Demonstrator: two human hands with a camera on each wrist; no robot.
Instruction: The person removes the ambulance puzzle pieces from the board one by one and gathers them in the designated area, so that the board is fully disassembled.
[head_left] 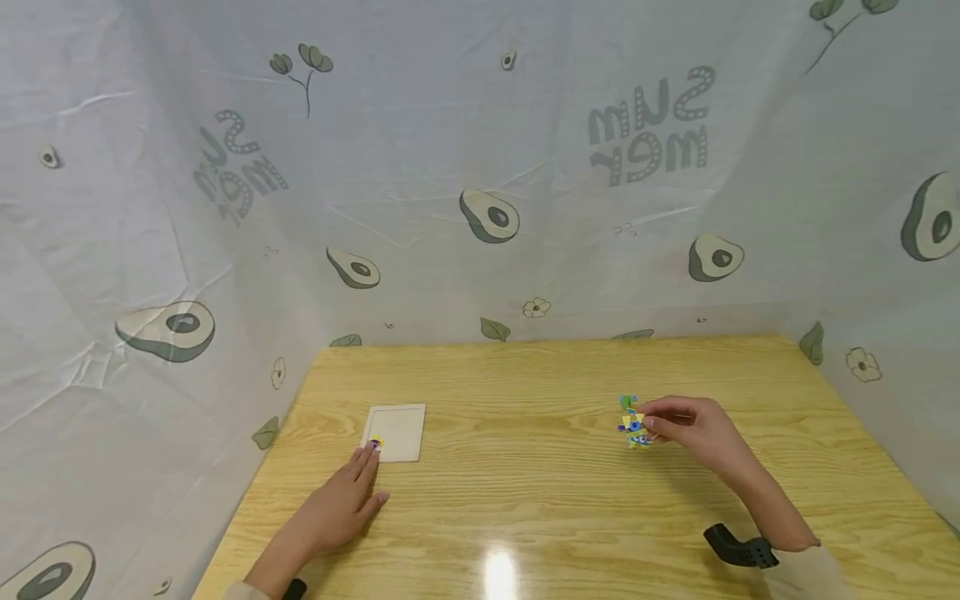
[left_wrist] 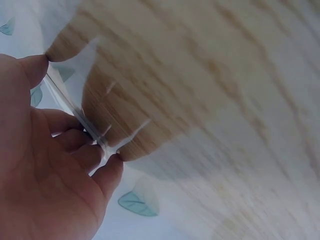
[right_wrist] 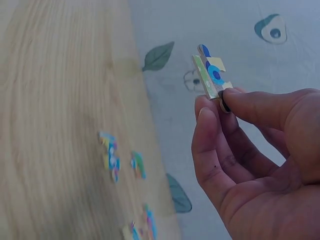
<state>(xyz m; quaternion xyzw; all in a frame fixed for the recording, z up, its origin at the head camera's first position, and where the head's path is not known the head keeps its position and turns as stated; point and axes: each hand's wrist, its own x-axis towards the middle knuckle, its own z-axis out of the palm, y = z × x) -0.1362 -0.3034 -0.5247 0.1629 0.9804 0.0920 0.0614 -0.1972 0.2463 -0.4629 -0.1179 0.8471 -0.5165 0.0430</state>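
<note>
A white puzzle tray (head_left: 399, 429) with a raised border lies on the left of the table. One small yellow and purple puzzle piece (head_left: 377, 441) is in its lower left corner. My left hand (head_left: 337, 510) touches that corner with its fingertips, fingers stretched forward; the left wrist view shows them along a thin pale edge. On the right, my right hand (head_left: 701, 433) pinches a jigsaw piece (right_wrist: 215, 74) between thumb and fingers, above the table. It has a blue round mark, cream patches and a pale green side edge.
Several colourful puzzle pieces (right_wrist: 111, 156) lie on the wooden table (head_left: 517, 433) below the right hand, among them a green one (head_left: 627, 402). A printed sheet (head_left: 420, 167) hangs around the back and sides. Black bands (head_left: 738, 548) sit on the wrists.
</note>
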